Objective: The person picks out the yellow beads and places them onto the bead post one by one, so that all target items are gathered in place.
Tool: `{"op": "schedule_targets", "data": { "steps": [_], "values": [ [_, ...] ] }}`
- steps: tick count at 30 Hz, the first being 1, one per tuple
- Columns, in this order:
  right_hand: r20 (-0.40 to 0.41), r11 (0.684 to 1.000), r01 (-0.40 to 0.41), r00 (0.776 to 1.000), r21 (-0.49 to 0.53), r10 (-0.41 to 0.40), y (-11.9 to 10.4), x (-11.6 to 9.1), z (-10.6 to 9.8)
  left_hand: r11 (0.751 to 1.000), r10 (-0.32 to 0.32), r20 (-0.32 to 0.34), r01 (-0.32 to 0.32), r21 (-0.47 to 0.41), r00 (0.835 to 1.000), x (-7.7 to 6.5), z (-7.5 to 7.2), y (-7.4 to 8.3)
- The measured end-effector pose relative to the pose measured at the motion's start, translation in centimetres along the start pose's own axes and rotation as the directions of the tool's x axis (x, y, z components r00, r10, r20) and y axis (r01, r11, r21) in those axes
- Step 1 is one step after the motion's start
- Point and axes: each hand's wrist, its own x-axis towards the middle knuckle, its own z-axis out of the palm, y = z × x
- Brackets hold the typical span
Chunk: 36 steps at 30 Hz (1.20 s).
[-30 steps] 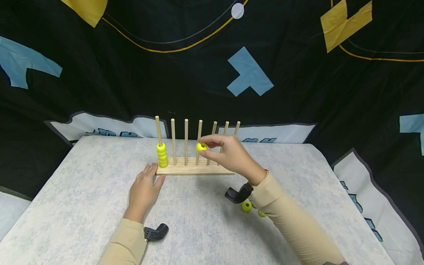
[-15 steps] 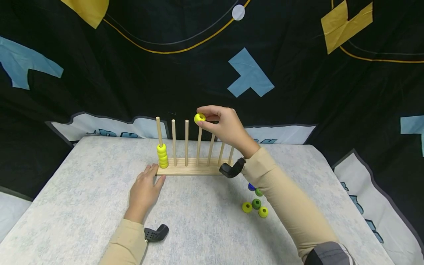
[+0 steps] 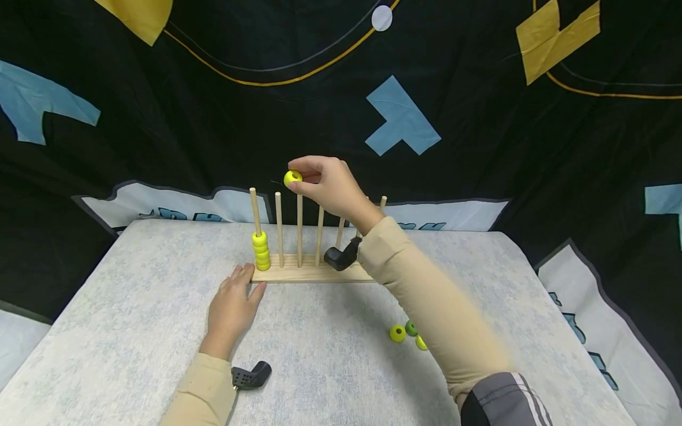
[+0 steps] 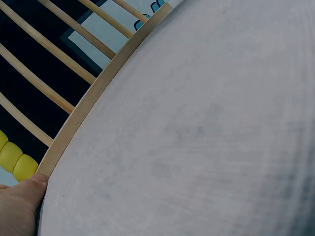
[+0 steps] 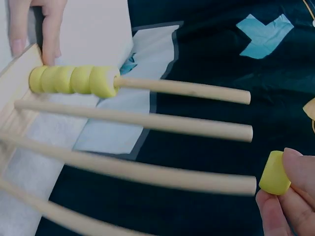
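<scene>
My right hand (image 3: 331, 184) pinches a yellow bead (image 3: 292, 177) between thumb and fingers, up at the height of the peg tops. In the right wrist view the held bead (image 5: 275, 173) is just off the tip of the third peg (image 5: 211, 181). Several wooden pegs rise from a flat wooden base (image 3: 314, 274). Stacked yellow beads (image 3: 261, 251) sit low on the leftmost peg (image 3: 255, 210). My left hand (image 3: 230, 307) lies on the table with its fingers relaxed, thumb and fingertips at the base's left end. The left wrist view shows the thumb (image 4: 30, 189) against that corner.
Loose beads lie right of centre on the pale table (image 3: 319, 367): a yellow bead (image 3: 396, 333), a green bead (image 3: 411, 328) and another yellow one, partly under the right sleeve (image 3: 431, 302). A black cloth (image 3: 298, 130) hangs behind the table.
My right hand has lifted the yellow bead from midway up the pegs to their tops and carried it left, from near the fourth peg to the third. The left hand stays put.
</scene>
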Motion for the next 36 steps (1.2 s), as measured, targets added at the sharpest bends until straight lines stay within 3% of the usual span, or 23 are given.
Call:
{"op": "schedule_targets", "data": {
  "steps": [11, 22, 36],
  "values": [
    [0.090, 1.000, 0.003, 0.996, 0.004, -0.003, -2.3, 1.7, 2.8, 1.000, -0.012, 0.008, 0.012, 0.003, 1.000, 0.1, -0.3, 0.2],
    [0.140, 1.000, 0.019, 0.990, 0.004, -0.019, -2.9, 2.1, 4.2, 1.000, -0.006, -0.001, 0.006, 0.007, 1.000, 0.1, -0.2, 0.2],
    [0.161, 0.991, 0.062, 0.986, -0.118, -0.042, -2.8, 2.3, 4.6, 1.000, -0.017, 0.002, 0.017, 0.004, 1.000, 0.1, -0.2, 0.2]
  ]
}}
